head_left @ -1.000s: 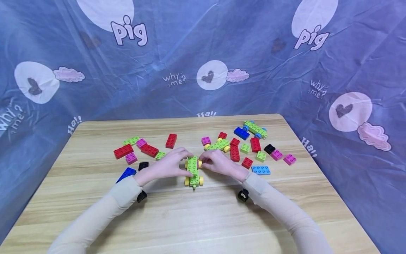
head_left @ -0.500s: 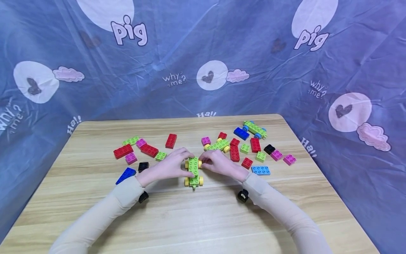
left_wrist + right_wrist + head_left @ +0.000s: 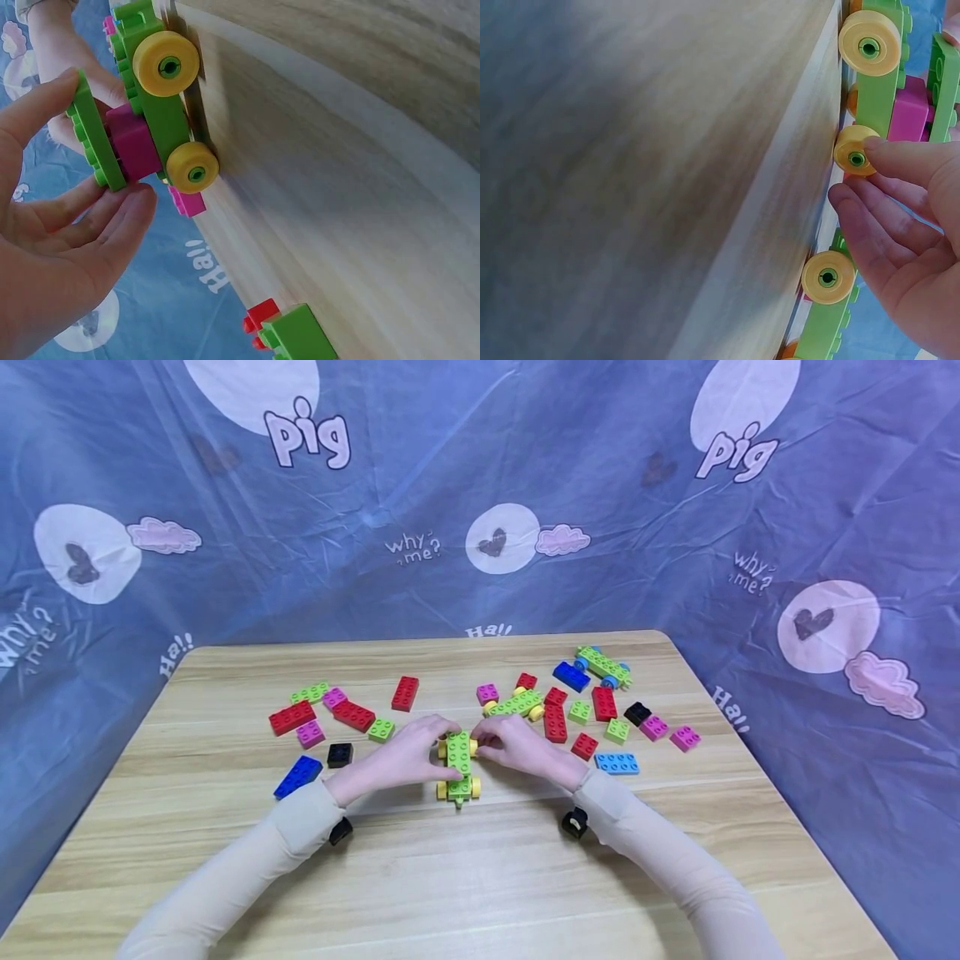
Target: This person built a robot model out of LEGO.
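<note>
My left hand [image 3: 397, 753] pinches a long lime-green plate [image 3: 96, 135] by its ends, thumb on one and fingers on the other. Under that plate sits a magenta brick [image 3: 133, 141], which stands on a green toy car base [image 3: 166, 120] with yellow wheels. In the left wrist view the plate overhangs the brick towards the thumb, above the base's studs. My right hand [image 3: 517, 745] holds the far end of the base, its thumb against a yellow wheel [image 3: 855, 150]. The base rests on the table with its hitch end towards me.
Another yellow-wheeled base [image 3: 516, 702] lies just beyond my right hand, and a blue-wheeled one [image 3: 603, 667] farther back. Loose bricks surround them, among them a light blue brick [image 3: 617, 763]. Left of my left hand are red bricks [image 3: 292, 717], a black brick [image 3: 340, 755] and a blue piece [image 3: 298, 776].
My left hand and the green plate have shifted slightly to the right over the base. The right hand stays in place.
</note>
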Motion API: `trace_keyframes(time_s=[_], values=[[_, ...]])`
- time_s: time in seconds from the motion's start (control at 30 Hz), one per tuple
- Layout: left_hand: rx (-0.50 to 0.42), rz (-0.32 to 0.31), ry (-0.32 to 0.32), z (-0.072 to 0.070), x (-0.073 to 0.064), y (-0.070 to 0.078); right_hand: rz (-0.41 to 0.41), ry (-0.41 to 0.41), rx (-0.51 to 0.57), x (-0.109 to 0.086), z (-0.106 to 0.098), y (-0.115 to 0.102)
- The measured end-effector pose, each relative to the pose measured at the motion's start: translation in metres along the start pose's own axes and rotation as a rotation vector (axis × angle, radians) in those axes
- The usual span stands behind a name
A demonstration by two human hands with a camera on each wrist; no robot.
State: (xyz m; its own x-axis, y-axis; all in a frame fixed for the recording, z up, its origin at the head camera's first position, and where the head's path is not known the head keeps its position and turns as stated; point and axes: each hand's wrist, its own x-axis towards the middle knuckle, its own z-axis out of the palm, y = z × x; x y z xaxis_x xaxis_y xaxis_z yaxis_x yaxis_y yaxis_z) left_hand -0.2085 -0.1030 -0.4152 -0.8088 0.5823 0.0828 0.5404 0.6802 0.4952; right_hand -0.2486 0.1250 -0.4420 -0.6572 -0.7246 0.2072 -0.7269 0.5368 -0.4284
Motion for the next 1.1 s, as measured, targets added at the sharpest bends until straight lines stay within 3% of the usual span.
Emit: trace_keyframes(time_s=[0.2,0.83,1.1], values=[[0.005,-0.016,-0.001,0.0011,0.0003,0.0014,0.009,-0.006,-0.006,-0.0002,0.0003,0.0006],[0.059,0.016,0.031,0.0045,0.0031,0.0007,0.029,-0.007,-0.01,-0.0012,-0.0016,-0.0003],[0.033,0.026,-0.034,-0.0014,-0.0016,0.0011,0.013,0.003,-0.009,-0.001,0.0004,-0.0003]])
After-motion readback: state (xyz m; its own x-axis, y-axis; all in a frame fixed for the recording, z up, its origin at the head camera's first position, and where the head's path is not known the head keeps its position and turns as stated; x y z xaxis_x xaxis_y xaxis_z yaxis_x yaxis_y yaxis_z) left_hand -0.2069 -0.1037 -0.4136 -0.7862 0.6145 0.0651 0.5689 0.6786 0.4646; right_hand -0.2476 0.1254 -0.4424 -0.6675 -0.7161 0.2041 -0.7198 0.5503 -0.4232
